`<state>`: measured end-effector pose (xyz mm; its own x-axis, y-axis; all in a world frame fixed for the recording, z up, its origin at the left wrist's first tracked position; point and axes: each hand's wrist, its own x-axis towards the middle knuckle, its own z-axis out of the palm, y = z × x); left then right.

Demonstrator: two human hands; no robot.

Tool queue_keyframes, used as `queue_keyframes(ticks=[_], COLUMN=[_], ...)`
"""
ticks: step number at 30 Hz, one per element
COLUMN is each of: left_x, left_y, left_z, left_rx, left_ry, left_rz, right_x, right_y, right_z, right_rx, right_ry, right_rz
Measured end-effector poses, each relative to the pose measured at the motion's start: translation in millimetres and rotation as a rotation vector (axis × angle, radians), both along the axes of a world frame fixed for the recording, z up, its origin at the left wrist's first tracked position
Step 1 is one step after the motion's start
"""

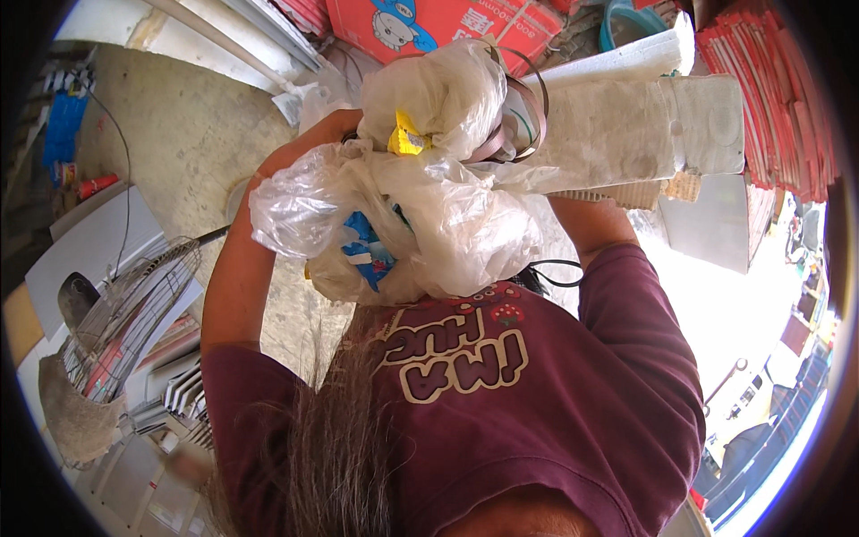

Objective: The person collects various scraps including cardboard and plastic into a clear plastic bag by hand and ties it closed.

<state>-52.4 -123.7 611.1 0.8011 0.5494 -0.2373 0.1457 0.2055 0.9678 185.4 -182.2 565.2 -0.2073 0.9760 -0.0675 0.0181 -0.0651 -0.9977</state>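
In front of my chest is a bulky bundle of crumpled clear plastic bags, with a yellow scrap and a blue printed piece among them. My left forearm bends around its left side, and the wrist passes behind the plastic, where the hand is hidden. From the right, my right forearm goes under a long, dirty off-white slab and corrugated cardboard; that hand is hidden too. Brown strapping bands loop between the bags and the slab.
Behind the bundle stands a red printed carton. Stacked red cardboard rises at the right, near a teal bucket. A wire fan guard and grey panels lie at the left on a concrete floor.
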Motion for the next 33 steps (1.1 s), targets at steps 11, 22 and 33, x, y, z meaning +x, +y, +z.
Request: queue_keyframes(ticks=[11, 22, 33], left_x=[22.3, 8.3, 18.1], left_y=[-2.5, -1.6, -30.5], left_z=[-9.0, -15.7, -30.4], left_rx=[0.070, 0.131, 0.649], left_ry=[0.012, 0.027, 0.508], left_rz=[-0.070, -0.064, 0.244], right_x=[-2.1, 62.0, 115.4], right_y=[-4.5, -10.4, -70.7], right_z=[-0.5, -9.2, 16.1], right_rx=[-0.031, -0.223, -0.331], right_ry=[0.000, -0.372, -0.750], right_rz=[-0.003, 0.126, 0.065])
